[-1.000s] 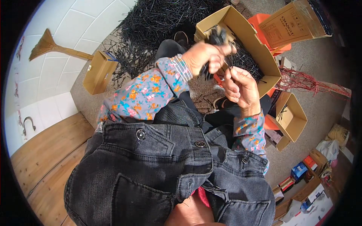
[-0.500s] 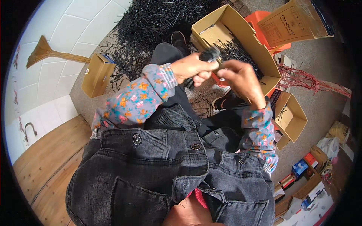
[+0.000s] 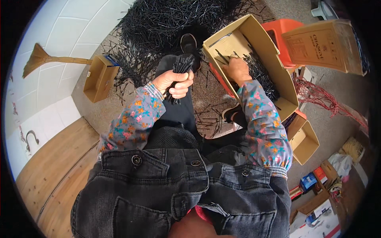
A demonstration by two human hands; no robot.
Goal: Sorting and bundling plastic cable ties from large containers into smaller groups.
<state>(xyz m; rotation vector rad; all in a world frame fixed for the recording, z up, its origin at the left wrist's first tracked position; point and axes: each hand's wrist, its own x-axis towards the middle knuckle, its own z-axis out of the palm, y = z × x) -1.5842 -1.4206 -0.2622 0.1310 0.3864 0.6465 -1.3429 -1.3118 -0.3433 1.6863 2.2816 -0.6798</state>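
Observation:
My left hand (image 3: 176, 84) is closed around a bundle of thin black sticks (image 3: 181, 69), held upright over my knee. My right hand (image 3: 237, 69) reaches down into an open cardboard box (image 3: 274, 55) and rests among loose black sticks (image 3: 260, 73) lying in it. Whether its fingers hold any sticks cannot be made out. A big heap of the same black sticks (image 3: 166, 23) covers the floor ahead of my feet.
A small open cardboard box (image 3: 97, 77) and a broom (image 3: 43, 59) lie to the left. An orange stool (image 3: 283, 33), a closed carton (image 3: 325, 45), red twine (image 3: 321, 97) and another open box (image 3: 305, 141) stand to the right. Wooden boards (image 3: 51, 166) are at lower left.
My hands have come apart: the right hand left the bundle and moved right into the cardboard box. The left hand keeps the bundle and has dropped slightly lower.

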